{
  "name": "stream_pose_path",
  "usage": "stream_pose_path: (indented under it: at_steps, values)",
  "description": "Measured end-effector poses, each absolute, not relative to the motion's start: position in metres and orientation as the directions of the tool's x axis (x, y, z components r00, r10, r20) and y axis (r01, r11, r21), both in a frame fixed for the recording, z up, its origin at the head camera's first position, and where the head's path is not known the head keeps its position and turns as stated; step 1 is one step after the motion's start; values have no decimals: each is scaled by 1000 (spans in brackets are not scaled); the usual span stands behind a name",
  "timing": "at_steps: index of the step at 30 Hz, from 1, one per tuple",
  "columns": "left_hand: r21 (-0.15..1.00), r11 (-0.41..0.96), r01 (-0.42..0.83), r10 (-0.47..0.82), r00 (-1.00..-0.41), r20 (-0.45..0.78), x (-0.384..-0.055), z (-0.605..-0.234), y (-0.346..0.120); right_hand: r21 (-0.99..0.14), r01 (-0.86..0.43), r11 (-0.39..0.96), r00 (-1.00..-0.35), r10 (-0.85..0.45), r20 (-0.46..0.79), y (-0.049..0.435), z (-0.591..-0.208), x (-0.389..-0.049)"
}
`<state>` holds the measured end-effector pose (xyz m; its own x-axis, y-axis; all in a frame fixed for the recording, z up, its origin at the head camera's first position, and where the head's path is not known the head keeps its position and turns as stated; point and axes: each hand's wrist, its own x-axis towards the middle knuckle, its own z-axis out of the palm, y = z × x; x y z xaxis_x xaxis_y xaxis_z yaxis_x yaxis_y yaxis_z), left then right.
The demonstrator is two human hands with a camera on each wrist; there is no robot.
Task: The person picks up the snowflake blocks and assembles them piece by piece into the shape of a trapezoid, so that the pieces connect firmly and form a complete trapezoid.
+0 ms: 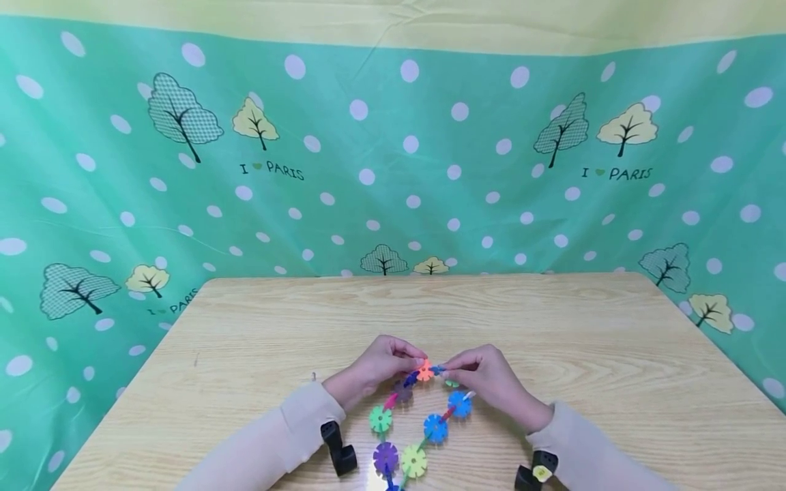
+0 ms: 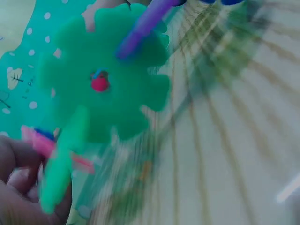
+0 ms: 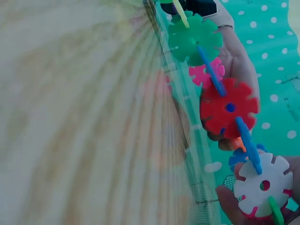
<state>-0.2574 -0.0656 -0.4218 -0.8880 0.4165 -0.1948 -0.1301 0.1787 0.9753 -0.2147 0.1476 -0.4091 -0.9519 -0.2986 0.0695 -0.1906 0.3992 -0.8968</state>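
A chain of notched plastic snowflake discs in many colours hangs in a loop from both hands. At its top my left hand [image 1: 382,363] pinches an orange disc [image 1: 425,371] between thumb and fingers. On the other side my right hand [image 1: 491,382] pinches a blue disc [image 1: 438,369] right beside the orange one. Down the left side run a green disc [image 1: 381,419] and a purple disc [image 1: 385,457]; a yellow-green disc [image 1: 414,462] is low on the right. A red disc [image 3: 220,119] and a white disc [image 3: 253,190] show close up in the right wrist view.
The loop hangs over a light wood-grain table [image 1: 276,307]. Behind it, a green dotted cloth [image 1: 331,204] with printed trees covers the wall. Black wrist mounts [image 1: 340,450] sit at both sleeves. The chain's bottom runs past the lower edge of the head view.
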Motion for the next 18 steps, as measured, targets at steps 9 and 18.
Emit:
stream_pose_path:
  at_steps: [9,18]
  values:
    - [978,188,-90,489,-855,-173,-263,-420,-68,-918,-158,364,-943,-331,31,150,-408,-216]
    - [966,257,5,485,-866,-125,-266,-409,-84,-968,-73,241,-970,-243,13,155,-411,-214]
